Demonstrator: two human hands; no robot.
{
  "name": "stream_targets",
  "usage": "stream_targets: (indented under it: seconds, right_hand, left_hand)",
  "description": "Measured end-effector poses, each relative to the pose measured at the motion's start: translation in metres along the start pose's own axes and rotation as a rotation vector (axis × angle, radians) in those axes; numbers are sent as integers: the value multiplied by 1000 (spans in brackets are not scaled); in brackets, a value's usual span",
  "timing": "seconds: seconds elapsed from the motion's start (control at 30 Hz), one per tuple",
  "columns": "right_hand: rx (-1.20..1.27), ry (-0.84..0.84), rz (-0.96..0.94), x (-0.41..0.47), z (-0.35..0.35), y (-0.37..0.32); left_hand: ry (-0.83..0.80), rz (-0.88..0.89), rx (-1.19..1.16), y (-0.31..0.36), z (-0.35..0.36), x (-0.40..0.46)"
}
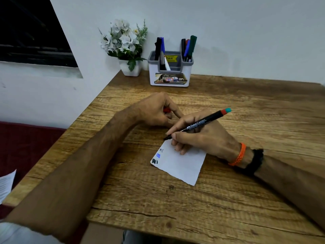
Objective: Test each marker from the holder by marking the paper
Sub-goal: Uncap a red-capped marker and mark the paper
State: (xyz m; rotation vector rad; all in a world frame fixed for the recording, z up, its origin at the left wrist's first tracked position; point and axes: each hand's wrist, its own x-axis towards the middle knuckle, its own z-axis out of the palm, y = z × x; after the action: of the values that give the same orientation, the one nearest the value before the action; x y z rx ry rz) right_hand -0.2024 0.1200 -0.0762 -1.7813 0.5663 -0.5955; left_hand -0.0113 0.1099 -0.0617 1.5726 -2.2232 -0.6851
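Observation:
My right hand (198, 136) grips a black marker (202, 123) with a red and teal end, its tip pointing down-left at the far corner of the white paper (182, 166). Black and blue test marks sit along the paper's left edge. My left hand (156, 110) rests on the table just beyond the paper, fingers curled round a small red cap (166, 110). The white and grey holder (169, 74) stands at the back of the table with several markers upright in its two side compartments.
A white pot of artificial white flowers (125, 48) stands left of the holder against the wall. The wooden table (246, 199) ends on the left over a dark red seat (26, 147). A printed sheet (6, 184) lies at the far left.

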Motion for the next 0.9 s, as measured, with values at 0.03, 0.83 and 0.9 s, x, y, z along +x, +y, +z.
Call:
stream_targets:
  seconds: [0.03, 0.83, 0.9]
  right_hand:
    - [-9, 6, 2, 0, 0, 0]
    - [-155, 27, -19, -5, 5, 2]
    - [-158, 24, -15, -6, 5, 2]
  left_hand:
    - [0, 2, -3, -1, 0, 1]
    - [-26, 14, -45, -8, 0, 3]
    - [-25, 14, -45, -8, 0, 3]
